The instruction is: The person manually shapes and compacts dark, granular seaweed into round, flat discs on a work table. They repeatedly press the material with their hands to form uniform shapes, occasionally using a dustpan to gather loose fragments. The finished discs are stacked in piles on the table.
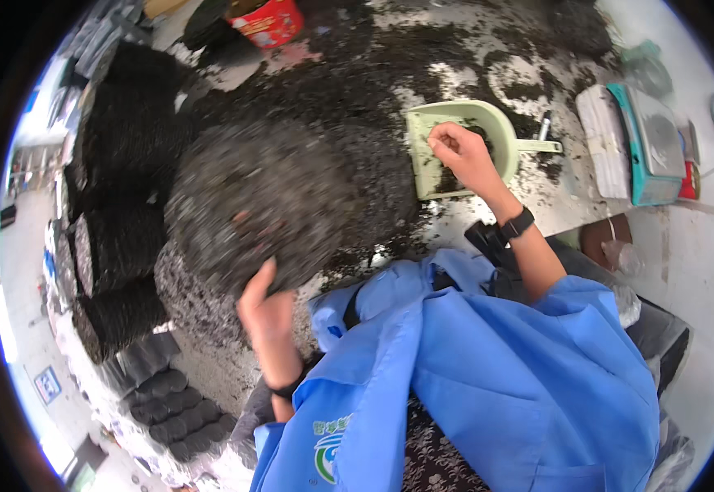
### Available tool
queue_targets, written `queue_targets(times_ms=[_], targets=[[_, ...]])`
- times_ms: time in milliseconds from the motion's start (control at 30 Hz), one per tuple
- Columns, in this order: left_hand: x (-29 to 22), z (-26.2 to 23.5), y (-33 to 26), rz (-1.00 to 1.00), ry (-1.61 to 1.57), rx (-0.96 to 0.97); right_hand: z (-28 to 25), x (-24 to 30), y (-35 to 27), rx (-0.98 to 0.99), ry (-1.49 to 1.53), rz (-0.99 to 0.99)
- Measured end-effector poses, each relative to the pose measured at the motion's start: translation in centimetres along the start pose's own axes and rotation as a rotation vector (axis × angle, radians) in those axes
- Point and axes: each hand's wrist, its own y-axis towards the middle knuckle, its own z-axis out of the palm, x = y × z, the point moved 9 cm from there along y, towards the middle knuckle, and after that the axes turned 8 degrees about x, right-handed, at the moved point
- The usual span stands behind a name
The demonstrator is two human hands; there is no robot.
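A round, flat dark cake of what looks like dried seaweed point(263, 193) is tilted and smeared by motion at the left of the table. My left hand point(268, 310) grips its near edge, thumb on top and the other fingers partly hidden. Another dark round cake point(386, 184) lies just to its right, partly covered. Over a pale green dustpan point(498, 119) is my right hand point(465, 157), fingers curled in a pinch. Anything between those fingertips is too small to make out. Dark crumbs lie in the dustpan beneath it.
Tall stacks of dark round cakes point(123, 139) stand along the left. Loose dark flakes cover much of the table. A red tub point(268, 20) sits at the back. On the right are a teal scale point(652, 135), a folded white stack point(601, 139) and a white marker-like stick point(545, 125).
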Motion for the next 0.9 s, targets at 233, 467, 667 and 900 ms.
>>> queue_targets(times_ms=[233,467,667,900], targets=[[-16.5,-9.8,-9.4,0.235,0.224,-0.428,-11.2,-8.5,-7.3,-0.358,-0.827,0.282],[-18.9,-21.5,-10.1,0.11,0.469,-0.538,-10.4,-17.5,-10.4,-0.364,-0.326,0.593],[-20.7,-16.0,-11.5,0.19,1.114,-0.836,-17.5,-20.7,-15.1,-0.436,0.119,0.491],[-12.0,4.8,-7.1,0.906,1.6,-0.257,-15.9,-20.7,-16.1,-0.502,-0.278,0.535]])
